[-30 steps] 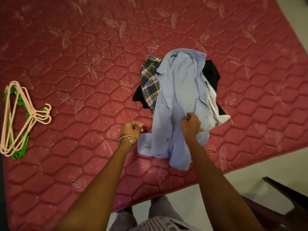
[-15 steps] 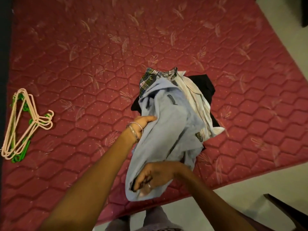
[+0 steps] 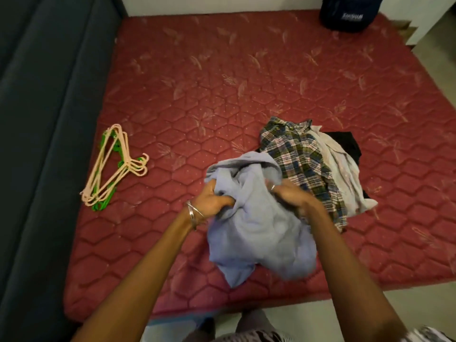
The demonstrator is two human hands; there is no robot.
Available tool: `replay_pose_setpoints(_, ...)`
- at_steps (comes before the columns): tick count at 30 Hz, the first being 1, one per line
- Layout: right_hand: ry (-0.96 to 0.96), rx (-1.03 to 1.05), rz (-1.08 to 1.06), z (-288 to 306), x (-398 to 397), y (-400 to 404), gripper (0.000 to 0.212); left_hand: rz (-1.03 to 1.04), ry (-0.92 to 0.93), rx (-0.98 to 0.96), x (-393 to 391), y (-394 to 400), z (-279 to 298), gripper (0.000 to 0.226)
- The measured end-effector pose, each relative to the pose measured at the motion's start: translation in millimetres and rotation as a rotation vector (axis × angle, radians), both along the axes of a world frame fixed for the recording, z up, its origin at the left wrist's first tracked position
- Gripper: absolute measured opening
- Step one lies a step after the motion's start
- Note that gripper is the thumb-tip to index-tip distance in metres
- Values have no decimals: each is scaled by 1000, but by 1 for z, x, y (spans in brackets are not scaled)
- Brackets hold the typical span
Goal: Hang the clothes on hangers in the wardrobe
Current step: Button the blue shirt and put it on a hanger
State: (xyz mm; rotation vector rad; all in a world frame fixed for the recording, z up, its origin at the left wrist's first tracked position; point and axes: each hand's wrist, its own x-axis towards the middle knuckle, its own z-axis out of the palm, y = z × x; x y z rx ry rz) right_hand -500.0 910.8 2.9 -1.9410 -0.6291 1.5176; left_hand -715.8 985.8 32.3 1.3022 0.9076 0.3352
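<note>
Blue shirt point(image 3: 256, 223) hangs bunched above the near edge of the red mattress point(image 3: 246, 82); your left hand point(image 3: 213, 199) and right hand point(image 3: 287, 193) both have fingers curled into its cloth. You are sorting it out for hanging; next, fetch a hanger point(image 3: 113, 169) lying well to the left. Half a second ago your right hand held it lower.

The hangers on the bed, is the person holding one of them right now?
No, the hangers lie in a pile apart on the mattress, while both the left hand and right hand grip the light blue shirt.
</note>
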Motion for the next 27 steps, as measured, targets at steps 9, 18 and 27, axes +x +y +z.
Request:
replay_pose_setpoints(9,-463,667,174,77,-133,66,25,-347,701,230,-167,30,78,59)
replay_pose_setpoints(18,-835,947,863,213,-235,100,22,68,138,840,-183,75,97,51)
replay_pose_setpoints(27,-1420,193,862,229,-197,116,42,-25,800,1274,-221,119,173,20)
